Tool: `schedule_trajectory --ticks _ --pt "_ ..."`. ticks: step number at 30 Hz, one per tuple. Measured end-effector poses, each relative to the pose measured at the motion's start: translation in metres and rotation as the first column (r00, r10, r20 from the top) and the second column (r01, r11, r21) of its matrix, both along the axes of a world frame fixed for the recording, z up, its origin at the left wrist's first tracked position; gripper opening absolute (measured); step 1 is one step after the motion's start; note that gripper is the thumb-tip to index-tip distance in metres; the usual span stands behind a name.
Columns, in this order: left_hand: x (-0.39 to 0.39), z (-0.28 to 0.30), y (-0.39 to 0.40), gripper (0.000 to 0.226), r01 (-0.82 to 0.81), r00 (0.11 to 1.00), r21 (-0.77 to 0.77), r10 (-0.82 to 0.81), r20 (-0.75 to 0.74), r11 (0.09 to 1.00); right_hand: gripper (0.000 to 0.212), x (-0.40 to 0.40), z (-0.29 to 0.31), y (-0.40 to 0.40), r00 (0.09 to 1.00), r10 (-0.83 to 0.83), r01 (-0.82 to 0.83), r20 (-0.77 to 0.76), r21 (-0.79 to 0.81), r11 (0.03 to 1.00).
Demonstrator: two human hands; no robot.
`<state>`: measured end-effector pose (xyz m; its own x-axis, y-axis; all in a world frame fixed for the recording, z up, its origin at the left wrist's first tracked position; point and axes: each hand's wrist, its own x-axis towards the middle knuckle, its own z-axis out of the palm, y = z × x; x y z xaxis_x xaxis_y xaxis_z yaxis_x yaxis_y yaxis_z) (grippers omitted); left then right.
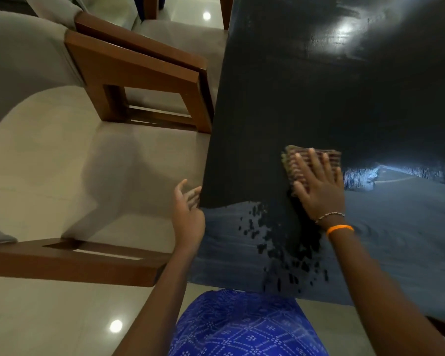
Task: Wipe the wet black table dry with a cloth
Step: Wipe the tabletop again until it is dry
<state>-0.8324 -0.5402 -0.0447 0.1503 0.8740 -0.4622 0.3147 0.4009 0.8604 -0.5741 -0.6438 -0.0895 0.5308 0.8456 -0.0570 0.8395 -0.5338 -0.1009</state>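
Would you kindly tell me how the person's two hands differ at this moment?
The right hand lies flat, fingers spread, pressing the cloth onto the black table; the left hand holds nothing, fingers relaxed at the table's edge. The right wrist wears bands; the left is bare. Both hands are open.

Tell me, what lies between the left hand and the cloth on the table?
In the head view, only bare black table lies between the left hand and the cloth.

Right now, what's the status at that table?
Right hand flat on cloth, mid black table. Left hand open at table edge. Wet streaks near front. Nothing blocking.
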Motion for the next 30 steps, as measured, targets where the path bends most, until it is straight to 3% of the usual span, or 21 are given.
schedule_trajectory --ticks 5,9,11,14,17,20,24,30 --pt "-0.004 -0.003 0.005 0.072 0.063 0.998 -0.014 -0.063 -0.027 0.998 0.074 0.047 0.008 -0.037 0.949 -0.314 0.312 -0.028 -0.043 0.949" --pt "0.002 0.002 0.0 0.078 0.04 0.998 -0.003 -0.04 -0.052 0.999 0.078 0.007 0.007 -0.01 0.865 -0.498 0.499 -0.068 0.008 0.866" --pt "0.004 0.005 -0.003 0.08 0.007 0.998 0.004 -0.007 -0.065 1.0 0.074 -0.03 0.006 0.013 0.908 -0.407 0.41 -0.096 0.015 0.912" --pt "0.015 0.014 -0.018 0.081 0.03 0.995 0.063 -0.024 -0.095 0.998 0.069 -0.085 0.003 0.035 0.989 -0.117 0.123 -0.085 0.069 0.99" --pt "0.037 0.026 -0.038 0.073 0.097 0.99 0.183 -0.076 -0.119 0.978 0.067 -0.114 0.001 0.035 0.984 0.166 -0.16 -0.058 0.106 0.982" --pt "0.065 0.029 -0.06 0.068 0.201 0.976 0.251 -0.172 -0.133 0.947 0.065 -0.085 -0.001 0.013 0.956 0.288 -0.282 -0.044 0.12 0.952" --pt "0.104 0.021 -0.088 0.061 0.419 0.905 0.306 -0.367 -0.216 0.855 0.067 -0.014 -0.002 -0.041 0.991 0.133 -0.131 -0.01 0.115 0.985" --pt "0.164 0.005 -0.133 0.045 0.694 0.718 0.408 -0.536 -0.443 0.593 0.069 0.122 -0.003 -0.16 0.972 -0.232 0.233 -0.02 0.036 0.972"
